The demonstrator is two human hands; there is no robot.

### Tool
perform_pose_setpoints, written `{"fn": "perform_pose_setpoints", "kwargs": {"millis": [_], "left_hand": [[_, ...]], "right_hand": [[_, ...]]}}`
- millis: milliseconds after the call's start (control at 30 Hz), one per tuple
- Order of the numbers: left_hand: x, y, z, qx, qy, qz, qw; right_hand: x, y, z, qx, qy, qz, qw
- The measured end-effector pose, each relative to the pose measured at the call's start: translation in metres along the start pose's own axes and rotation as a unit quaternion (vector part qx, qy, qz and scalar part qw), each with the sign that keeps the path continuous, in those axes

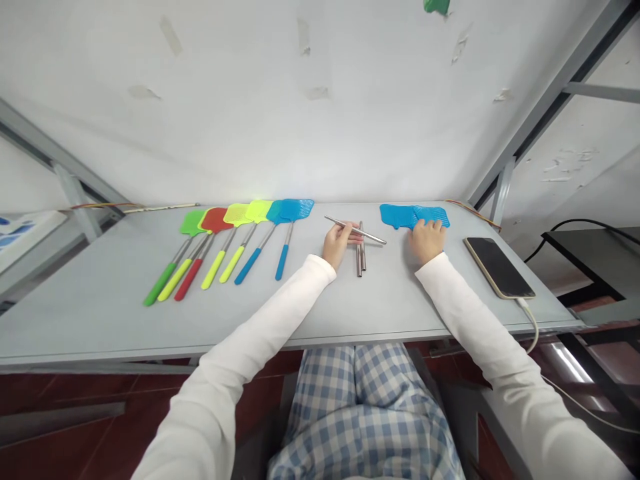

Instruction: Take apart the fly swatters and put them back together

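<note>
My left hand point(341, 243) is closed around a thin metal rod point(373, 236), which slants just above the table. Below it, two more metal rods point(359, 261) lie side by side on the table. My right hand point(427, 240) is closed with its fingers on a blue fly swatter head point(436, 213) near the wall. Another blue fly swatter head point(397, 215) lies against it on the left. The palm hides part of what the right fingers grip. Several whole fly swatters point(283, 257) in green, yellow, red and blue lie in an overlapping row to the left.
A smartphone point(500, 268) with a white charging cable point(531, 320) lies on the right of the grey table point(320, 313). The white wall point(250, 133) rises behind the table. Metal frame bars point(501, 193) stand at both ends.
</note>
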State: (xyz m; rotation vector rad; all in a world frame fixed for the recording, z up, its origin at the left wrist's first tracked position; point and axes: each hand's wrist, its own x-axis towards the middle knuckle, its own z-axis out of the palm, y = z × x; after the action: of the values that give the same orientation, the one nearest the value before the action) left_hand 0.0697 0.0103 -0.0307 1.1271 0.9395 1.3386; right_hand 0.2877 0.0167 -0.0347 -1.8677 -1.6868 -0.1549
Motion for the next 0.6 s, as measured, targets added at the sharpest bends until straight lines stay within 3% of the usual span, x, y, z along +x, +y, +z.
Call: {"fn": "perform_pose_setpoints", "kwargs": {"millis": [167, 267, 433, 500, 600], "left_hand": [[0.000, 0.001, -0.002, -0.039, 0.040, 0.004, 0.998], [0.002, 0.000, -0.004, -0.070, 0.080, 0.000, 0.994], [0.005, -0.002, -0.005, -0.102, 0.107, -0.036, 0.988], [0.005, -0.002, -0.005, -0.108, 0.108, -0.040, 0.987], [0.005, -0.002, -0.005, -0.111, 0.105, -0.041, 0.987]], "right_hand": [[0.001, -0.015, -0.002, 0.095, -0.099, -0.087, 0.987], [-0.001, -0.025, -0.009, 0.022, -0.097, -0.144, 0.984], [-0.007, -0.019, -0.016, -0.142, -0.127, -0.081, 0.978], [-0.007, -0.018, -0.017, -0.129, -0.164, -0.073, 0.975], [-0.006, -0.022, -0.017, -0.057, -0.213, -0.133, 0.966]]}}
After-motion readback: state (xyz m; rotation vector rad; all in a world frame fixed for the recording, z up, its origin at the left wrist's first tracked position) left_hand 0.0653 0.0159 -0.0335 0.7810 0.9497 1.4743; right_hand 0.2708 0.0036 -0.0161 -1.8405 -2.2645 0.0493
